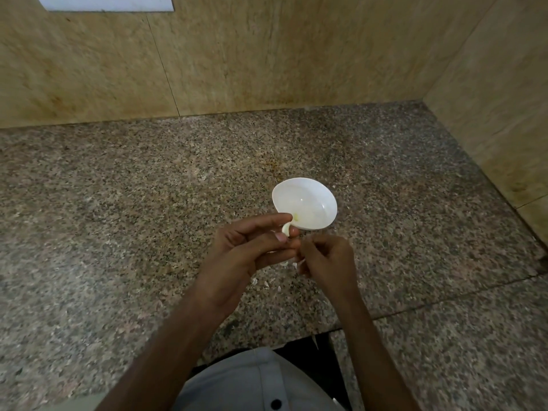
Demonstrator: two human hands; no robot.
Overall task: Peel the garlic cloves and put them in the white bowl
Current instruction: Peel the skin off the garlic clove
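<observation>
A speckled granite surface [118, 203] in grey, brown and black fills most of the view. A thin seam [444, 295] crosses its right part. A brownish stain [271, 166] marks the stone near the middle. Behind it rises a back wall [237, 54] of beige, veined slabs, with a dark vertical joint [163, 63] at left. A side wall [489, 99] of the same stone meets it at the right corner. A white panel [103, 2] sits on the back wall at the top left edge.
</observation>
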